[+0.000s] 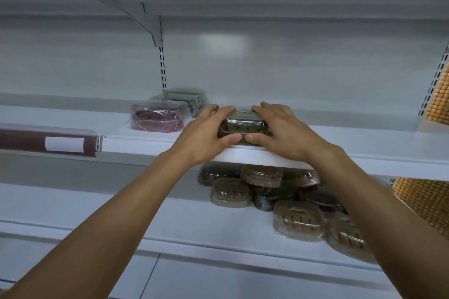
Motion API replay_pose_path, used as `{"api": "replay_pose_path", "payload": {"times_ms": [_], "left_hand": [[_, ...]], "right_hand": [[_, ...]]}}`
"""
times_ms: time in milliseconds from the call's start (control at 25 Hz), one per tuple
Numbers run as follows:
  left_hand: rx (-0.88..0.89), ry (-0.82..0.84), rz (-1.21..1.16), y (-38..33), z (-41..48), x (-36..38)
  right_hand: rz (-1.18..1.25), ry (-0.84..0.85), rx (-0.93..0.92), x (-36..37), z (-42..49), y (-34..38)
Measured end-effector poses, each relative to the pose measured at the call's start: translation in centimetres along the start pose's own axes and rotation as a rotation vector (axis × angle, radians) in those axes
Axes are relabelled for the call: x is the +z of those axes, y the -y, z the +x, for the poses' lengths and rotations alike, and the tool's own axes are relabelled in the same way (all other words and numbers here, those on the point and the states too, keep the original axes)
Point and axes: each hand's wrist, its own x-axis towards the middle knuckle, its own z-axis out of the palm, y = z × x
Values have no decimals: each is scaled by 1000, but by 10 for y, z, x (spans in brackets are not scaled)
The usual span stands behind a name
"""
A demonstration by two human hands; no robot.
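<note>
Shelf stocking: a person's left hand (206,133) and right hand (281,131) clasped a small stack of film-wrapped soap dishes (243,126) from either side. Fingers curled over the top and far edge, and the thumbs lay against the near face, almost meeting. The stack, dark olive and apparently two dishes high, sat at the very front lip of the white middle shelf (364,145). It stood well to the right of a pink wrapped soap dish (158,120) and the grey-green packs (187,98) behind that. On the lower shelf (145,221), a loose heap of brown and dark soap dishes (267,194) lay directly under the hands.

The main risk appeared to be the edge. With the stack so near the lip, letting go before pushing it further back could let it tip forward and drop onto the heap below. The glossy film looked slippery, so the upper dish might slide off the lower one if the two hands pressed unevenly or released at different moments. A hard shove backwards could also skew the stack out of line with its neighbours. Whether the underside rested fully on the shelf could not be told, as the thumbs hid it
</note>
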Motion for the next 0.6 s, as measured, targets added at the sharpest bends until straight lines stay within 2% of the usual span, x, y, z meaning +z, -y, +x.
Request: {"api": "replay_pose_path", "payload": {"times_ms": [120,240,360,480,600], "left_hand": [[-68,-33,84,3,15,9],[-121,-27,156,5,31,15],[-164,-39,171,9,41,19],[-212,-48,123,11,39,23],[-217,-106,87,9,27,23]], "right_hand": [[-23,-97,42,18,14,4],[52,-177,79,35,18,5],[140,-148,108,34,19,-2],[114,-96,112,35,18,-2],[97,-122,128,34,15,5]]}}
